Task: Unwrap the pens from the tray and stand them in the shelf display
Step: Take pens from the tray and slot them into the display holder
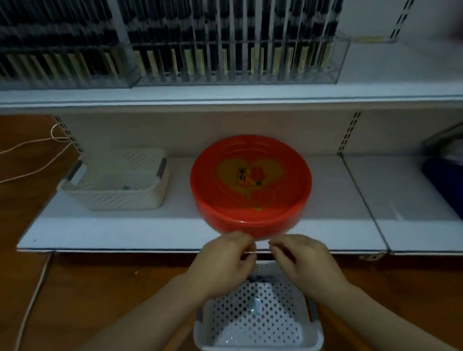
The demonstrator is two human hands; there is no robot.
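A round red tray [280, 213] with a yellow heart print sits on the lower white shelf, and I see no pens lying in it. Just in front of it, my left hand [227, 261] and my right hand [302, 260] are close together, fingers curled, pinching a thin pale item [252, 252] between them; blur hides what it is. On the upper shelf, clear display racks [234, 49] hold rows of dark upright pens.
A white perforated basket [256, 319] with a scrap of clear wrap sits on the wooden floor under my hands. A cream basket [118, 181] stands left of the tray. Pink cord [22, 148] runs along the floor at left. A blue object [456, 190] is at right.
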